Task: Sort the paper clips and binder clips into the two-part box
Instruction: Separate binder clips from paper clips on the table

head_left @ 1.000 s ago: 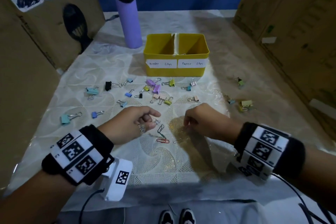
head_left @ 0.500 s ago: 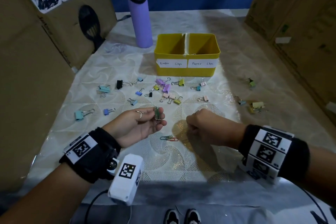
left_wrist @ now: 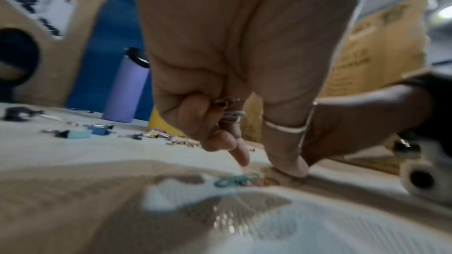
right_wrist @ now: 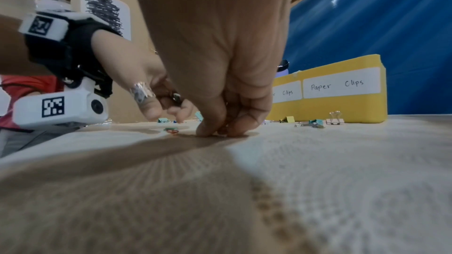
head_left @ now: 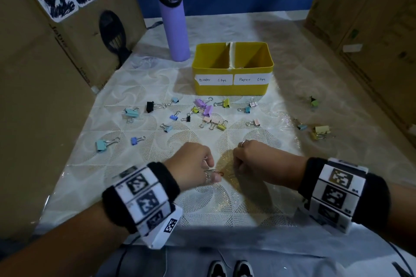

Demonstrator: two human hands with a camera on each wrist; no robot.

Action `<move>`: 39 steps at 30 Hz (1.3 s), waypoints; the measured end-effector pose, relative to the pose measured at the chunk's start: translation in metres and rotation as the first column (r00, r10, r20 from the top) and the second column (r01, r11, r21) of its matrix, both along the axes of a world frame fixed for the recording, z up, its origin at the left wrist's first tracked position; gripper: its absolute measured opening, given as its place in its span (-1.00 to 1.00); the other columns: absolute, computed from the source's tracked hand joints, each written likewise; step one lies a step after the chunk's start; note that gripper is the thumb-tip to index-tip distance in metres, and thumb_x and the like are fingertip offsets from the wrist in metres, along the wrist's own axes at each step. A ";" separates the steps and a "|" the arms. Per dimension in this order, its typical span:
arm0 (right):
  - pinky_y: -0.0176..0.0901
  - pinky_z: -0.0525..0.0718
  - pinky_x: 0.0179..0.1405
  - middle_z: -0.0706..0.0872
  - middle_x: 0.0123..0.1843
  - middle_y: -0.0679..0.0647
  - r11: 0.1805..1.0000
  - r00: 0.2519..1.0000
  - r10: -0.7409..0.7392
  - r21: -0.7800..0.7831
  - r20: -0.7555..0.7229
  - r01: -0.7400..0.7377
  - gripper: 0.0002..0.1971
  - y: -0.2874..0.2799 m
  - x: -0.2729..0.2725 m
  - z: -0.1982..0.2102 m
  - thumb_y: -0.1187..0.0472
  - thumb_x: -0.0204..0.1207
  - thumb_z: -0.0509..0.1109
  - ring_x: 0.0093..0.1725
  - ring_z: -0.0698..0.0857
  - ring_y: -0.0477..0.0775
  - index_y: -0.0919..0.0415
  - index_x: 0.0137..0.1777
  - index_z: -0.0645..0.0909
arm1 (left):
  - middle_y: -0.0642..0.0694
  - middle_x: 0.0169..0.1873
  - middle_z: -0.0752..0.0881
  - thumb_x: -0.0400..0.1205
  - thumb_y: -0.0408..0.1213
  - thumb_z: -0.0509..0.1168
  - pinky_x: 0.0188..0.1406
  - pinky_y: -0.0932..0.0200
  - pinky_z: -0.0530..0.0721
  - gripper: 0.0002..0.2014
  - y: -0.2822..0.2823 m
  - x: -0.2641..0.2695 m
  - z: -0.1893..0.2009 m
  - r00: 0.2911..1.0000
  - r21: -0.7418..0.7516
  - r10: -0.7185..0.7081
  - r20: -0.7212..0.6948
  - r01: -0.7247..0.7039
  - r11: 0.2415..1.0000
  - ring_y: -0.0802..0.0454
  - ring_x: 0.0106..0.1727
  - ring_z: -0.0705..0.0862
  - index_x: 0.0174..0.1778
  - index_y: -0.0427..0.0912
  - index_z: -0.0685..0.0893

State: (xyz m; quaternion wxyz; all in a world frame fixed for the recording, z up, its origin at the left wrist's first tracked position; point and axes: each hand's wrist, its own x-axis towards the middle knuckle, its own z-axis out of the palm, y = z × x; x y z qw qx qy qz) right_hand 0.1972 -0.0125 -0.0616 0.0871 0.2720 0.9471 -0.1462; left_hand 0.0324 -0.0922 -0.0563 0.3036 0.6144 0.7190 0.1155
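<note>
Hands together at two paper clips, left fingers clutching perhaps several, right fingertips pinched.

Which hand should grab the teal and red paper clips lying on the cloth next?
Left, probably. The left hand has thumb and forefinger right above the teal and red paper clips and already holds some. The right hand has its fingertips down on the cloth beside them.

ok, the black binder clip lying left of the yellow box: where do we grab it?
Take the black binder clip by its body, pinched from above. The body is the bulkiest part and stands proud of the cloth. Its wire handles lie low, pointing right, and look harder to catch.
</note>
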 end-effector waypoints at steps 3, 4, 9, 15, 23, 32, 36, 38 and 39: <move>-0.01 0.54 0.00 0.63 0.10 0.30 0.999 0.999 0.027 0.028 0.026 -0.027 -0.81 -0.001 0.001 0.000 0.27 0.56 0.24 0.07 0.62 0.29 0.36 0.07 0.56 | -0.16 0.07 0.60 0.48 -0.14 0.45 -0.05 0.19 0.50 -0.68 0.007 0.009 -0.005 0.980 -0.015 -0.122 -0.159 0.122 0.992 -0.03 0.01 0.59 0.04 -0.23 0.62; -0.02 0.52 -0.02 0.61 0.12 0.30 0.998 0.999 0.036 0.043 0.038 -0.037 -0.81 -0.003 0.001 0.000 0.27 0.57 0.22 0.06 0.61 0.28 0.37 0.08 0.55 | -0.20 0.10 0.60 0.51 -0.16 0.43 -0.03 0.17 0.48 -0.69 0.008 0.010 -0.005 0.974 -0.030 -0.152 -0.171 0.149 0.988 -0.08 0.05 0.60 0.05 -0.27 0.62; -0.08 0.43 -0.21 0.66 0.06 0.30 0.983 0.996 0.071 0.166 0.056 -0.079 -0.81 -0.008 0.002 -0.003 0.28 0.58 0.17 0.00 0.64 0.30 0.36 0.08 0.54 | -0.25 0.14 0.61 0.64 -0.24 0.25 0.12 0.09 0.55 -0.74 0.007 0.011 -0.010 0.941 -0.084 -0.244 -0.236 0.231 0.969 -0.11 0.14 0.64 0.12 -0.37 0.59; -0.14 0.50 -0.19 0.73 -0.02 0.27 0.998 0.999 0.037 0.044 -0.013 -0.036 -0.85 -0.007 0.005 -0.007 0.31 0.47 0.30 -0.02 0.68 0.28 0.32 -0.01 0.60 | -0.06 -0.14 0.69 0.60 -0.39 0.28 -0.04 0.38 0.63 -0.94 0.007 -0.011 -0.002 0.989 -0.117 -0.145 0.015 0.146 0.982 0.07 -0.06 0.71 -0.09 -0.22 0.65; -0.16 0.53 -0.06 0.71 0.04 0.23 0.994 0.996 0.085 -0.064 -0.039 -0.087 -0.84 -0.015 0.000 -0.005 0.31 0.49 0.26 0.04 0.66 0.20 0.31 0.04 0.57 | 0.03 -0.35 0.49 0.67 -0.32 0.16 -0.34 0.33 0.47 -0.80 0.029 -0.082 0.032 0.962 -0.218 0.091 0.256 -0.034 0.975 0.15 -0.33 0.45 -0.13 0.05 0.63; -0.06 0.52 0.12 0.59 0.17 0.24 0.951 0.951 0.287 0.085 0.115 -0.297 -0.77 -0.011 0.000 -0.004 0.30 0.67 0.06 0.13 0.56 0.21 0.35 0.20 0.47 | -0.05 -0.41 0.44 0.73 -0.38 0.02 -0.68 0.49 0.47 -0.80 0.068 -0.064 0.039 0.824 -0.386 0.272 0.497 -0.071 0.920 0.19 -0.51 0.52 -0.07 -0.22 0.54; -0.11 0.60 0.00 0.64 0.01 0.25 0.980 0.978 0.197 0.002 0.075 -0.197 -0.85 0.021 0.010 0.016 0.37 0.56 0.14 0.00 0.60 0.25 0.31 0.05 0.49 | -0.06 -0.43 0.43 0.72 -0.43 0.01 -0.73 0.51 0.37 -0.76 0.106 -0.041 0.057 0.834 -0.281 0.154 0.530 0.002 0.960 0.28 -0.66 0.44 -0.14 -0.20 0.56; -0.45 0.44 -0.30 0.58 -0.14 0.11 0.999 1.000 -0.020 0.035 -0.024 0.021 -0.83 0.056 0.015 0.034 0.46 0.50 0.17 -0.10 0.57 0.15 0.18 -0.08 0.47 | -0.06 -0.44 0.42 0.71 -0.43 0.04 -0.65 0.47 0.42 -0.78 0.125 -0.036 0.064 0.828 -0.250 0.115 0.548 0.031 0.968 0.23 -0.57 0.44 -0.09 -0.20 0.59; -0.43 0.39 -0.39 0.57 -0.17 0.09 0.987 0.985 -0.128 0.084 -0.111 0.138 -0.83 0.076 0.016 0.044 0.47 0.50 0.19 -0.11 0.57 0.15 0.18 -0.10 0.49 | -0.04 -0.44 0.43 0.70 -0.44 0.05 -0.59 0.43 0.43 -0.79 0.138 -0.034 0.067 0.823 -0.227 0.106 0.558 0.028 0.974 0.20 -0.51 0.42 -0.05 -0.21 0.60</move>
